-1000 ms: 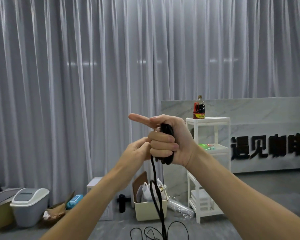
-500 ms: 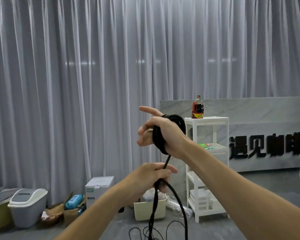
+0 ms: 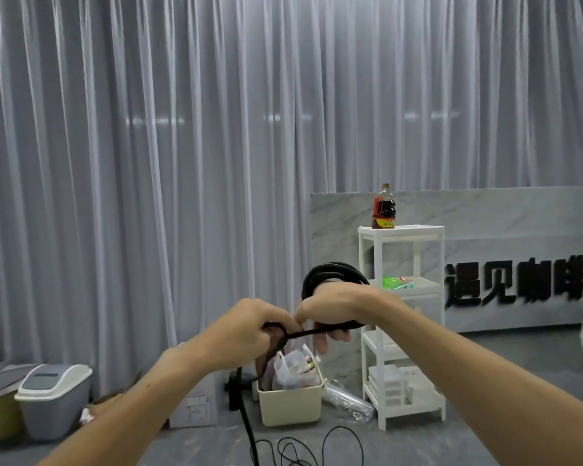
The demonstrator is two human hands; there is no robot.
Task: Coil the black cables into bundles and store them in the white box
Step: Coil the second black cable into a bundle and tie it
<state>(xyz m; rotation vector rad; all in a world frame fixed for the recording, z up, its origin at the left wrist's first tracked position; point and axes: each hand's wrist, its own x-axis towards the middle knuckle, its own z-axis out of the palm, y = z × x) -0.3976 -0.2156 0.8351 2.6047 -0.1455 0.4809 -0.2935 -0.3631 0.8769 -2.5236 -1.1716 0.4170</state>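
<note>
A black cable coil [image 3: 329,274] is looped around my right hand [image 3: 337,302], which is held at chest height and holds the loops. Just to its left, my left hand [image 3: 256,327] grips the free strand of the black cable [image 3: 312,332]. That strand runs taut across under my right hand. From my left hand the cable hangs down to the floor, where loose cable loops [image 3: 303,447] lie. A cream-white open box [image 3: 290,406] stands on the floor below my hands, with a plastic bag in it.
A white shelf rack [image 3: 403,327] with a dark sauce bottle [image 3: 383,208] on top stands to the right. A white cardboard box [image 3: 192,410], a grey lidded bin [image 3: 53,398] and clutter sit at the left by the curtain. A marble panel is behind.
My right hand with the coil has come down. My left hand has risen to beside it, drawing the cable strand sideways under the coil.
</note>
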